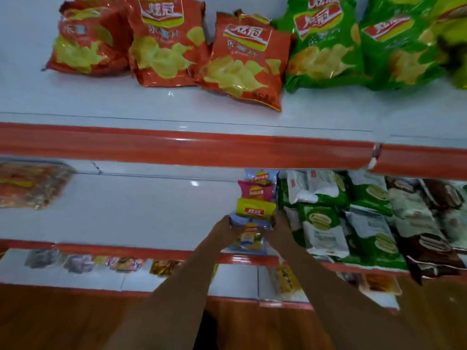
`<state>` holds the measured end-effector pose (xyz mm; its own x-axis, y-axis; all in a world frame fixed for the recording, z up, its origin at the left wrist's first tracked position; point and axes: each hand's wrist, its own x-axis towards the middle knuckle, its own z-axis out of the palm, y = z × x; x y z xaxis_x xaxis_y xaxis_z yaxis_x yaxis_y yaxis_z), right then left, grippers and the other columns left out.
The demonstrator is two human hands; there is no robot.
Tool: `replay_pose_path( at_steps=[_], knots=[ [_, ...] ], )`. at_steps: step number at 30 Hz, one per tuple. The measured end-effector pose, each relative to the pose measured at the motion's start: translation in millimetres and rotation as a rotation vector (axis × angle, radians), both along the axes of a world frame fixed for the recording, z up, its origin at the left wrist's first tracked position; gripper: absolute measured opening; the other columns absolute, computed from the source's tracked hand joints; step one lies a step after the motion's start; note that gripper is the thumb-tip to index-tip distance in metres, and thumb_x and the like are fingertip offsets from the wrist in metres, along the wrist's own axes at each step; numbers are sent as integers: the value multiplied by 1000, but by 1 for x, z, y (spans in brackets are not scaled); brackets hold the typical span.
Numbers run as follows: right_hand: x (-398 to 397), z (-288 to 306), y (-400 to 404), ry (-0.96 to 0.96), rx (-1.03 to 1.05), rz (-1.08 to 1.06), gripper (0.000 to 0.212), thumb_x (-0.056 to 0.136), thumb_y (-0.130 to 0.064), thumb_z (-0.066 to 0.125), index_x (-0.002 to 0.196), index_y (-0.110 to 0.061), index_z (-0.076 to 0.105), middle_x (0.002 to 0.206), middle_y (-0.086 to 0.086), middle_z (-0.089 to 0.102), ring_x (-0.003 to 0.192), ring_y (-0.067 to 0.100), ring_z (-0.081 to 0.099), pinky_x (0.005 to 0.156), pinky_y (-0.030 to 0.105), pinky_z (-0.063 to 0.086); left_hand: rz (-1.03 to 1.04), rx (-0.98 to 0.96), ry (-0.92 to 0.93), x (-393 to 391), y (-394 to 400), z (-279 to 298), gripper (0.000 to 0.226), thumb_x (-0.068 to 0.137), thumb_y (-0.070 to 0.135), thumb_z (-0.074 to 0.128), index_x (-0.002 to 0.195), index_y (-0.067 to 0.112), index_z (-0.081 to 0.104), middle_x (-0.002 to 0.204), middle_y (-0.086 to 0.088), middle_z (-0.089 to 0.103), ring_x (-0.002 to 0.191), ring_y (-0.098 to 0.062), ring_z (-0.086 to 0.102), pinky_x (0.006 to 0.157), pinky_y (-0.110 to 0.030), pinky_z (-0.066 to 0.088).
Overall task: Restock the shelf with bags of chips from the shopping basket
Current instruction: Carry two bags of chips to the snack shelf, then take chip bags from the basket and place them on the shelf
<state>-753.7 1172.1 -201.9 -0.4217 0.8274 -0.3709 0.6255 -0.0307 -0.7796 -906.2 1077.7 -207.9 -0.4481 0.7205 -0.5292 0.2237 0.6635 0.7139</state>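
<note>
Both hands clasp the small pale-blue chip bag (249, 234), left hand (228, 229) and right hand (279, 227) on opposite edges, apparently squaring it at the white middle shelf's (151, 213) front, behind which a yellow bag (255, 208) continues the row.

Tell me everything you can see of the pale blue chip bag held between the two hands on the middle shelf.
The pale blue glossy plastic chip bag shows a small red and yellow logo above printed yellow chips. It sits at the front of a single-file row, just ahead of a yellow chip bag, near the middle shelf's red front edge. It leans back, its face turned up toward the camera. The left hand holds its left side and the right hand its right side. Green and white bags lie to its right.
</note>
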Motion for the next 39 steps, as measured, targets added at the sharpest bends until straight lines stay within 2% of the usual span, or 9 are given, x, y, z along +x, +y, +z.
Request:
replay_pose_path(
  at_steps=[2,4,10,15,20,24,28,32,39],
  knots=[
    [5,12,-5,-67,-86,-20,74,85,-17,71,146,-7,29,139,15,47,127,30,48,92,27,39,-30,0,-29,-1,-5,11,70,70,56,78,119,8,60,112,-10,64,106,-24,62,91,-39,51],
    [11,26,-5,-100,-81,-55,79,85,-16,72,148,-6,25,143,16,44,129,30,47,91,26,37,-9,-78,-17,-1,-12,31,57,79,37,78,121,4,56,109,-7,60,104,-23,59,86,-34,46],
    [61,107,-17,-113,-6,-87,63,90,-25,64,145,-9,37,142,15,49,126,31,50,94,30,40,40,-159,261,22,-13,101,72,88,41,64,141,1,35,140,-22,48,128,-38,48,101,-43,42],
    [156,161,-36,-61,88,-191,66,92,-36,61,145,-6,36,133,11,53,122,25,51,94,28,41,-121,-65,472,123,-4,148,50,87,42,59,122,8,54,121,-17,59,118,-37,53,94,-43,46],
    [313,192,-71,-91,218,-304,56,92,-41,57,138,-13,45,131,11,57,120,29,55,95,35,44,-471,23,516,283,0,161,60,92,48,50,140,12,44,133,-18,53,123,-35,51,100,-41,45],
    [476,198,-124,-167,353,-500,60,90,-50,51,144,-27,36,145,1,48,133,25,45,110,39,37,-739,166,480,448,-12,182,44,94,40,53,131,17,54,130,-9,60,118,-27,57,97,-32,45],
    [642,198,-197,-353,348,-830,70,96,-51,42,153,-18,19,156,7,31,143,28,29,117,40,26,-1105,366,462,628,-34,194,52,96,41,51,141,14,46,135,-13,57,126,-29,51,105,-35,37],
    [777,196,-289,-393,349,-1152,69,96,-50,41,152,-13,22,154,11,34,142,29,30,116,39,28,-1449,479,382,795,-83,213,53,95,46,47,143,24,41,143,-8,51,132,-26,47,109,-40,40],
    [916,184,-459,-437,228,-1724,69,95,-51,42,151,-17,23,155,5,33,141,25,31,115,40,29,-1992,648,328,1009,-192,206,53,96,48,43,144,24,41,143,-2,49,131,-23,47,106,-36,41]
  ],
)
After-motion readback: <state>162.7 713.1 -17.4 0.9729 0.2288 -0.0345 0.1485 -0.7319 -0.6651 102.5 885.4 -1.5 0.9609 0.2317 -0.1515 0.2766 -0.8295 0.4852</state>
